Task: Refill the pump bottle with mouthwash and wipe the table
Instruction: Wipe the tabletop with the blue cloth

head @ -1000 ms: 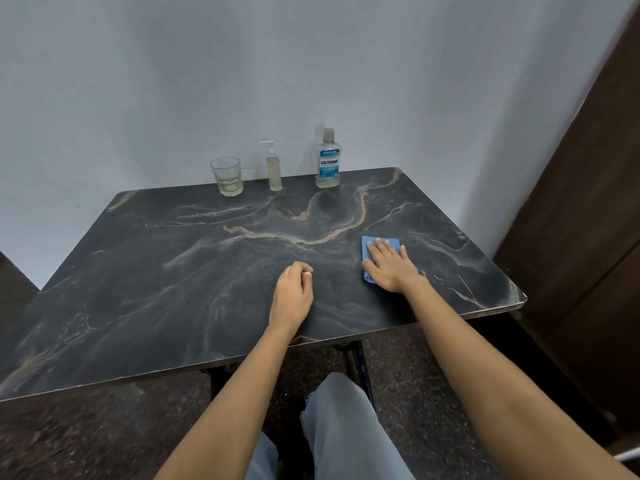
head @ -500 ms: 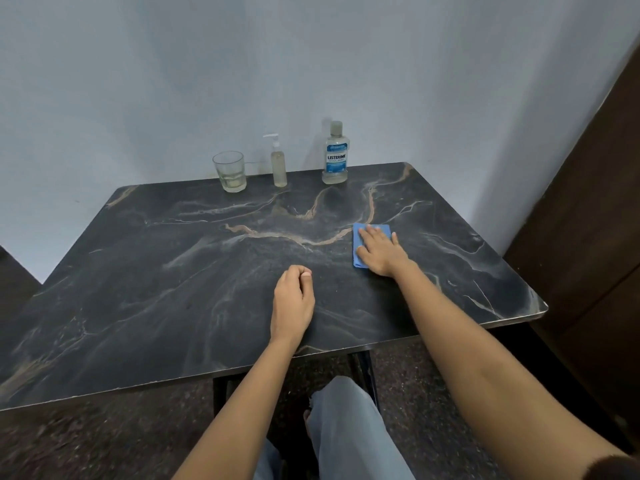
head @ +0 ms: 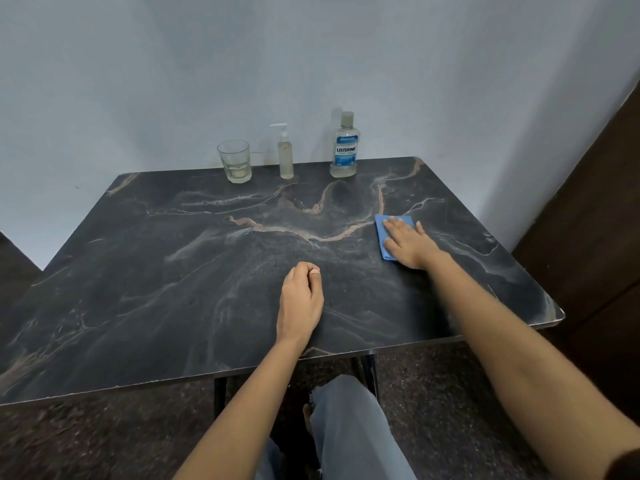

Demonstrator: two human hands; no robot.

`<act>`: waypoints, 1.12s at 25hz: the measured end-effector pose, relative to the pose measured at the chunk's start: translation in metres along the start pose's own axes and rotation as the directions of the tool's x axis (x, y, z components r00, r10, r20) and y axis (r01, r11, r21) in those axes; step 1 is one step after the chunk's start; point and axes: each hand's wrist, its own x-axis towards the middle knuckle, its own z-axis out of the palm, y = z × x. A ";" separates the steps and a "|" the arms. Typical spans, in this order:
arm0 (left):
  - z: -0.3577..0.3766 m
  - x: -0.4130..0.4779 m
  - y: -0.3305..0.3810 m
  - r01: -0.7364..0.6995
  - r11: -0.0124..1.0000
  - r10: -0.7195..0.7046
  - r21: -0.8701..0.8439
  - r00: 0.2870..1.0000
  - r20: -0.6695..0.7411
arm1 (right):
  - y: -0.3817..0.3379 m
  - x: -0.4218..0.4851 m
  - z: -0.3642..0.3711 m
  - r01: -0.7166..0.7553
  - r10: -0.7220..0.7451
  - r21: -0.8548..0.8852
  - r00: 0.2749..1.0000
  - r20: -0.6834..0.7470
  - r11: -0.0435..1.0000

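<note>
A dark marble-patterned table [head: 173, 289] fills the view. At its far edge stand a small pump bottle [head: 285, 157] with pale liquid and a clear Listerine mouthwash bottle [head: 343, 147] with a blue label. My right hand [head: 410, 242] lies flat, palm down, pressing a folded blue cloth [head: 382, 230] onto the right part of the table. Most of the cloth is hidden under the hand. My left hand [head: 300, 299] rests in a loose fist near the table's middle front, holding nothing.
A drinking glass [head: 234, 161] with a little pale liquid stands left of the pump bottle. A white wall runs behind the table and a dark wooden panel [head: 595, 202] stands at the right. My leg in grey trousers [head: 353, 431] shows below the front edge.
My right hand has slid the blue cloth away from me, toward the far side of the table. The left fist has stayed where it was.
</note>
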 end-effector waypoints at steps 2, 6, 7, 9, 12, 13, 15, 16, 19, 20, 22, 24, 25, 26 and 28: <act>0.001 0.001 0.001 0.005 1.000 -0.005 0.006 1.000 0.003 | -0.036 0.011 0.006 -0.032 0.032 0.018 0.999 -0.017 0.999; 0.000 0.000 0.001 0.000 1.000 -0.001 -0.028 1.000 -0.028 | -0.107 -0.029 0.029 0.267 -0.267 0.016 0.963 -0.040 0.963; 0.000 0.001 0.001 0.003 0.999 -0.004 -0.035 0.999 -0.032 | -0.112 -0.046 0.031 0.316 -0.315 0.021 0.948 -0.054 0.949; 0.000 0.000 0.002 0.012 0.999 -0.013 -0.038 1.000 -0.026 | -0.112 -0.083 0.036 0.386 -0.384 0.027 0.921 -0.060 0.922; -0.001 -0.002 0.002 -0.002 0.999 0.002 -0.034 1.000 -0.013 | -0.083 -0.125 0.042 0.452 -0.451 0.008 0.891 -0.052 0.892; -0.002 -0.002 0.001 0.000 0.999 0.000 -0.035 1.000 -0.012 | -0.065 -0.127 0.040 0.431 -0.430 -0.004 0.901 -0.062 0.902; -0.004 -0.001 0.002 0.004 0.999 -0.005 -0.036 1.000 -0.005 | -0.018 -0.120 0.034 0.270 -0.270 -0.011 0.960 -0.079 0.963; -0.004 -0.001 0.001 0.002 1.000 -0.002 -0.026 1.000 -0.001 | 0.003 -0.111 0.028 0.133 -0.132 0.012 0.989 -0.067 0.991; -0.003 -0.006 0.003 -0.040 0.999 0.040 0.011 0.999 0.028 | 0.016 -0.091 0.019 -0.231 0.236 0.093 0.971 -0.046 0.968; -0.002 -0.008 0.004 -0.057 0.998 0.056 0.019 0.998 0.040 | -0.001 -0.089 0.021 -0.248 0.252 0.075 0.966 -0.051 0.966; 0.000 -0.010 0.003 -0.081 0.996 0.079 0.027 0.995 0.053 | -0.051 -0.098 0.033 -0.092 0.096 0.052 0.993 -0.068 0.994; -0.001 -0.008 0.002 -0.107 0.994 0.106 0.020 0.993 0.044 | -0.091 -0.127 0.044 0.160 -0.157 0.041 0.985 -0.066 0.986; -0.002 -0.007 0.000 -0.112 0.994 0.112 0.017 0.993 0.046 | -0.096 -0.142 0.046 0.256 -0.253 0.047 0.966 -0.060 0.966; -0.003 -0.007 -0.002 -0.112 0.994 0.111 0.013 0.992 0.056 | -0.088 -0.152 0.044 0.306 -0.304 0.052 0.951 -0.051 0.951; -0.005 -0.006 -0.004 -0.093 0.996 0.093 -0.006 0.991 0.093 | -0.046 -0.159 0.038 0.247 -0.246 0.007 0.967 -0.066 0.969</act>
